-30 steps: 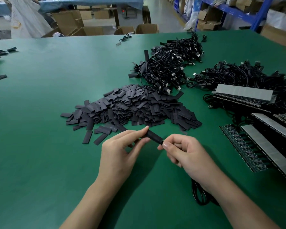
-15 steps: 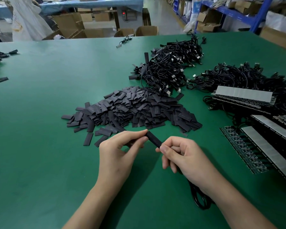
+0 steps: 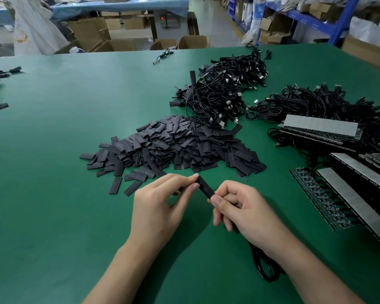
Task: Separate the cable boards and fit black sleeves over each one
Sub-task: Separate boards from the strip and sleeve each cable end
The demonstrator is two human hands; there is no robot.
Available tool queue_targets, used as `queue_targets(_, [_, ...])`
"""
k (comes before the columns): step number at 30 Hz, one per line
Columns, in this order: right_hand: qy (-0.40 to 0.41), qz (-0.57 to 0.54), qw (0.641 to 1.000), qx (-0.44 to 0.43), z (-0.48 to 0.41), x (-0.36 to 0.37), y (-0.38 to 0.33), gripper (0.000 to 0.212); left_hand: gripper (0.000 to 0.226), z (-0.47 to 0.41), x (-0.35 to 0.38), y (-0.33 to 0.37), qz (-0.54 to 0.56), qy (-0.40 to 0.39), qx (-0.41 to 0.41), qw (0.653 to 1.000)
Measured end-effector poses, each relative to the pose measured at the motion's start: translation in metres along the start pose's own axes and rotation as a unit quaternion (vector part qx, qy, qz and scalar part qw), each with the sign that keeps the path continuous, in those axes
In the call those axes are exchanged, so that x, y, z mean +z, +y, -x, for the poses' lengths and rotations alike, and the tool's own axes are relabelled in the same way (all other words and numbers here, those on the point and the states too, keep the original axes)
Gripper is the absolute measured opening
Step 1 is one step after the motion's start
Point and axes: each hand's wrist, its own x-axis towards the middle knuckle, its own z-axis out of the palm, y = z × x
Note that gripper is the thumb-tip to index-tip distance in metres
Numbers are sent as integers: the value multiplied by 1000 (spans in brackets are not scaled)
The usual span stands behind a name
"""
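Left hand (image 3: pixel 156 207) pinches the far end of 1 black sleeve (image 3: pixel 205 188) between thumb and forefinger. Right hand (image 3: pixel 246 211) has its fingers curled round the near end, thumb on top. The sleeve sits slanted between the 2 hands, just above the green table (image 3: pixel 53 172). A black cable (image 3: pixel 263 266) loops out under the right wrist. Beyond the fingers lies the loose sleeve pile (image 3: pixel 173 145), further back the cable heaps (image 3: pixel 224 91), and the board strips (image 3: pixel 320 128) are stacked on the right.

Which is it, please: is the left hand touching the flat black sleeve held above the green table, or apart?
Touching. The head view shows the left hand pinching the flat black sleeve at its upper end.
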Motion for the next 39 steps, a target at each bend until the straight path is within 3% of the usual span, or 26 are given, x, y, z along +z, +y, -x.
queue_targets(2, [2,1,1000,1,0,0,0,16,6,2,1,3,90,-4,-83,992])
queue_targets(5, [-8,26,1000,1,1,-1,-4,20,7,0,3,7,266,-10,-217,939])
queue_targets(10, [23,166,985,-26,8,-14,-7,40,15,-7,-4,6,352,63,-285,889])
queue_targets(14, [-35,302,952,-42,11,-17,-9,46,9,-9,-10,1,392,106,-317,857])
queue_targets(19, [4,273,962,-33,14,-15,-10,42,12,-8,-10,-4,417,122,-333,837])
queue_targets(23, [73,179,981,-32,11,-22,-18,14,30,-9,-10,-5,386,96,-328,857])
queue_targets(25, [117,160,979,-47,3,-26,-30,15,20,-9,-10,-4,349,48,-316,881])
queue_targets(29, [187,221,954,-77,-37,-44,-71,18,43,-3,-4,0,252,-34,-303,918])
queue_targets(32, [231,325,914,-79,-93,-63,-110,27,24,0,2,0,257,-54,-267,927])
queue_targets(36, [259,454,852,-28,-181,-83,-156,52,38,1,2,0,217,-98,-236,942])
queue_targets(39, [232,487,842,11,-210,-85,-167,66,28,3,0,-4,199,-110,-225,947])
